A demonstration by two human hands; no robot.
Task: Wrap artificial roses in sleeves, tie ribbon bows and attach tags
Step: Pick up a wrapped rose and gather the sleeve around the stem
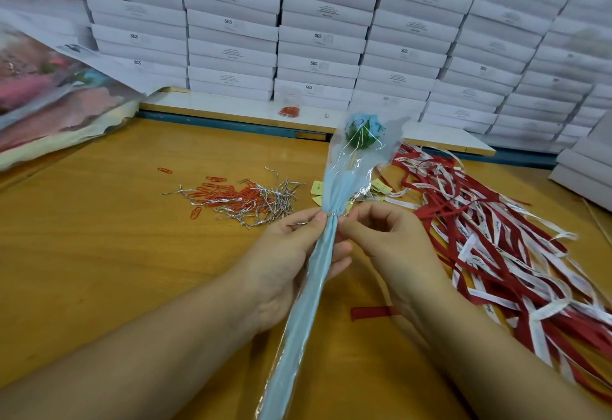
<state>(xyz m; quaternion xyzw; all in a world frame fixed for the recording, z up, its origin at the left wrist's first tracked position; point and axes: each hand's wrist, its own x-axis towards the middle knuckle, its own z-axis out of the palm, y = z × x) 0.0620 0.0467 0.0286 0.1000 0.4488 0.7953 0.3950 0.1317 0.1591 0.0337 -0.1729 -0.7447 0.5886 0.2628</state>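
Note:
A light blue artificial rose point(361, 123) with green leaves stands inside a clear and blue sleeve point(337, 184) that runs down toward the camera. A silver twist tie point(332, 215) circles the gathered sleeve at its narrow waist. My left hand point(291, 260) grips the sleeve just below the tie, thumb against the wrap, with one silver tie end sticking out to the left. My right hand point(381, 237) pinches the other end of the tie at the sleeve's right side.
On the wooden table point(99, 254) lie a heap of silver twist ties point(265, 202) mixed with red paper clips point(228, 192), small yellow tags point(318, 188) and a spread of red and white ribbons point(496, 237). White boxes point(314, 38) are stacked behind. A bag of roses point(49, 98) lies far left.

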